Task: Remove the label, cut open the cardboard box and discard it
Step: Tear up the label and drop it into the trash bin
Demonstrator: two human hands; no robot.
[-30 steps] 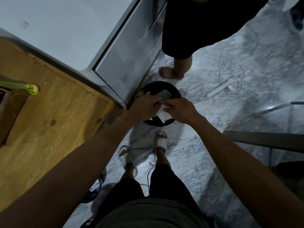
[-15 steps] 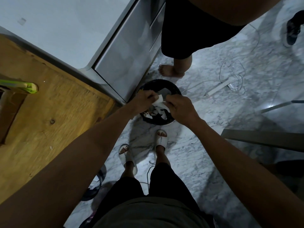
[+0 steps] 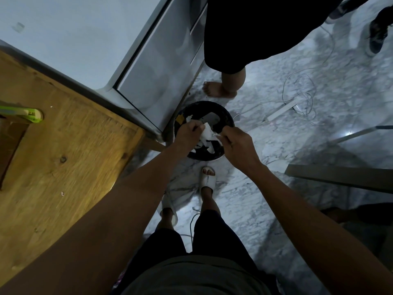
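Observation:
A crumpled white label point(image 3: 206, 133) is stretched between my two hands above a round black-lined waste bin point(image 3: 225, 119) on the floor. My left hand point(image 3: 188, 133) pinches its left end. My right hand point(image 3: 238, 145) pinches its right end, fingers curled. White paper scraps point(image 3: 209, 146) and a yellowish scrap lie inside the bin. The green utility knife point(image 3: 23, 112) lies at the left edge of the wooden table point(image 3: 63, 156). A brown cardboard edge point(image 3: 10, 145) shows at the far left.
A grey metal cabinet point(image 3: 161, 67) stands behind the bin. Another person's bare foot point(image 3: 219, 90) is just beyond the bin. A white power strip with cables point(image 3: 282, 109) lies on the marble floor. A grey bar point(image 3: 340, 177) juts in at right. My sandalled feet stand below the bin.
Both hands stayed over the bin and pulled slightly apart, stretching the white label between them. More white scraps lie in the bin than a second ago.

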